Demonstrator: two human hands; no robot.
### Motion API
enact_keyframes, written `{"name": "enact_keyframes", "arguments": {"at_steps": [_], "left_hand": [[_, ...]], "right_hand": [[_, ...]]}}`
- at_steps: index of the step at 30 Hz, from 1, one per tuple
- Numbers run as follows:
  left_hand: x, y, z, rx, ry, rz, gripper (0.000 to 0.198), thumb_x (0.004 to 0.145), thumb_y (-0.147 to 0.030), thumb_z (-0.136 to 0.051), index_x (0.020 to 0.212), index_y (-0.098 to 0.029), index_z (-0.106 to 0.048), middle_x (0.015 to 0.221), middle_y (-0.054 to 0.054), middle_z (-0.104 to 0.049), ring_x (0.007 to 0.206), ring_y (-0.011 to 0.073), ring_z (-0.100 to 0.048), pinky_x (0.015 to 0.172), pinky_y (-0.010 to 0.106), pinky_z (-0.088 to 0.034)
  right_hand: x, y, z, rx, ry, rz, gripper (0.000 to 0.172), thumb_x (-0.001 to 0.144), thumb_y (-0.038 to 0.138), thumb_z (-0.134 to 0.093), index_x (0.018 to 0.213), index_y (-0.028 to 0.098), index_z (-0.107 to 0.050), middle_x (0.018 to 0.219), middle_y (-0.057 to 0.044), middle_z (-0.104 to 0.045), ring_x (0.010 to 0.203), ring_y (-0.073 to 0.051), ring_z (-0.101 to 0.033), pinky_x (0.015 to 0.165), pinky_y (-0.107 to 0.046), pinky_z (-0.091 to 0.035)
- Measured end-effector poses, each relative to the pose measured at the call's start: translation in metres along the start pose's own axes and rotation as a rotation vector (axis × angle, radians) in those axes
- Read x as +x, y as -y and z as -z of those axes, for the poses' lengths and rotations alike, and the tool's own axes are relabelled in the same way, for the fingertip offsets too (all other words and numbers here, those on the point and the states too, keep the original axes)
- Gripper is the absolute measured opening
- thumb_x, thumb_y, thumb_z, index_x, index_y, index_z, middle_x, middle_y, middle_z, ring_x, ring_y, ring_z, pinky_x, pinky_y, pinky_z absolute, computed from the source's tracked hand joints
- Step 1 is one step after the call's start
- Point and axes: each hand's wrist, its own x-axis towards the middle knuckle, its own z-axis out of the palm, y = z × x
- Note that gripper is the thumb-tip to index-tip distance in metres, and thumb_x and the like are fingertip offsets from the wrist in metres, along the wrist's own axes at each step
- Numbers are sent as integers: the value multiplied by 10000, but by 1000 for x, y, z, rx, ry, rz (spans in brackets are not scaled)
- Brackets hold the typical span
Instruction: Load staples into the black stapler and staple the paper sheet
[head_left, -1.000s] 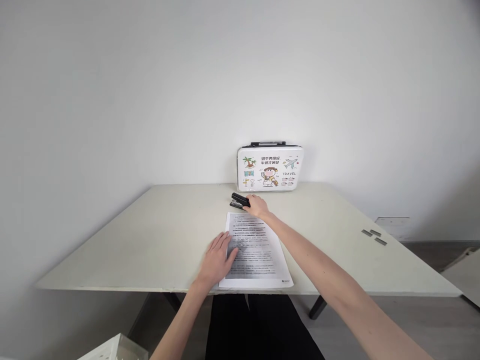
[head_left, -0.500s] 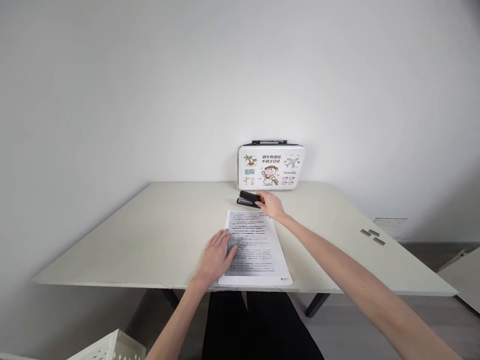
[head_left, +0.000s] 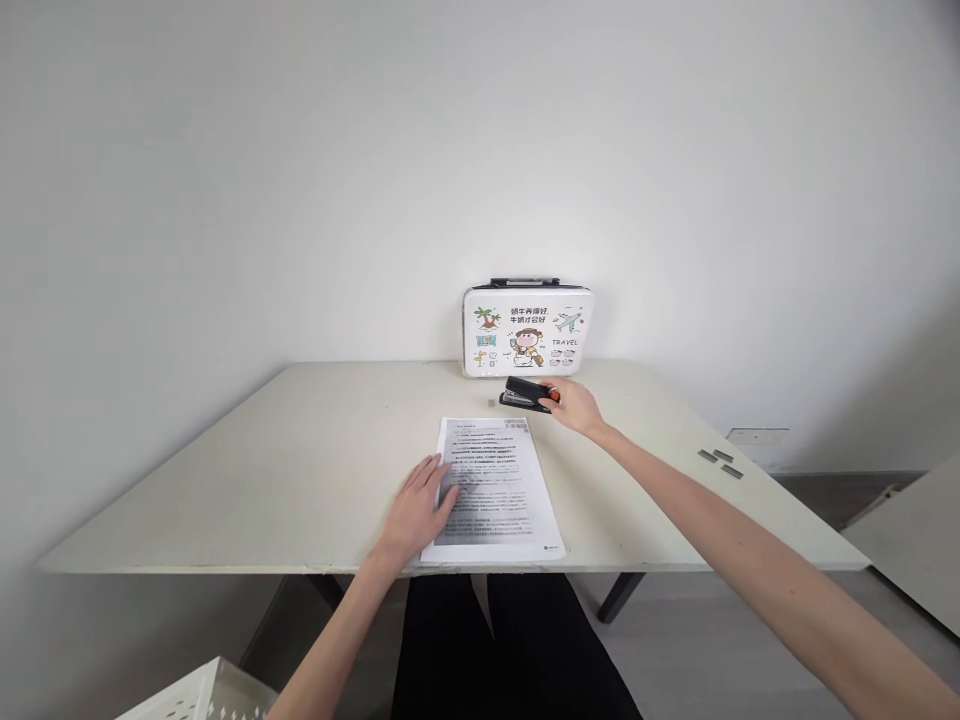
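Observation:
A black stapler [head_left: 523, 394] with an orange spot near its rear end is gripped at that end by my right hand [head_left: 574, 403]. Its front end points left, just beyond the top of the printed sheets [head_left: 495, 490]. My left hand [head_left: 416, 508] lies flat on the left edge of the paper, fingers stretched out and thumb on the print. Left of the stapler's front sits a small grey piece [head_left: 491, 403], too small to name for sure.
A white case with cartoon prints [head_left: 528, 335] stands at the back of the table [head_left: 300, 470], near the wall. Three grey staple strips [head_left: 721, 463] lie toward the right edge. A white perforated basket [head_left: 206, 692] is at the lower left, below table height.
My right hand has moved the stapler to the right, and the small grey piece now shows beside it. My left hand stays on the paper. The view has shifted slightly.

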Motion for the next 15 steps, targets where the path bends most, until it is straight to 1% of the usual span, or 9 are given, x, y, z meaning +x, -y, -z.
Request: {"name": "enact_keyframes", "arguments": {"at_steps": [2, 6, 9, 12, 15], "left_hand": [[0, 0, 0, -11, -11, -1, 531, 1072, -532, -421, 1475, -224, -577, 1632, 82, -476, 1541, 280, -393, 1263, 485, -361], [1, 0, 1, -1, 10, 2, 525, 1074, -512, -418, 1467, -213, -596, 1634, 88, -471, 1548, 280, -379, 1269, 487, -351], [1, 1, 1, -9, -5, -7, 506, 1071, -497, -428, 1460, -225, -604, 1626, 87, -482, 1543, 278, -389, 1262, 490, -363], [1, 2, 1, -17, -29, -19, 490, 1068, -490, -441, 1449, -234, -613, 1612, 84, -501, 1533, 284, -406, 1254, 497, -373], [1, 0, 1, -5, -24, -9, 504, 1068, -494, -434, 1450, -220, -614, 1608, 87, -507, 1534, 277, -404, 1257, 483, -371]], "right_hand": [[-2, -3, 2, -5, 3, 3, 309, 917, 253, -675, 1223, 293, -698, 1250, -28, -749, 1061, -247, -708, 826, -332, -515], [-6, -6, 5, -27, 11, 11, 299, 918, 250, -663, 1212, 287, -701, 1234, -37, -751, 1026, -249, -705, 802, -334, -509], [-9, -8, 8, -45, 16, 21, 304, 915, 243, -657, 1212, 287, -701, 1232, -42, -748, 1005, -248, -702, 788, -332, -504], [-14, -15, 15, -57, 15, 27, 303, 912, 240, -648, 1206, 289, -701, 1226, -41, -750, 986, -247, -702, 782, -332, -502], [-25, -27, 27, -65, 17, 38, 299, 906, 249, -639, 1196, 278, -705, 1216, -50, -752, 966, -255, -702, 784, -345, -505]]}}
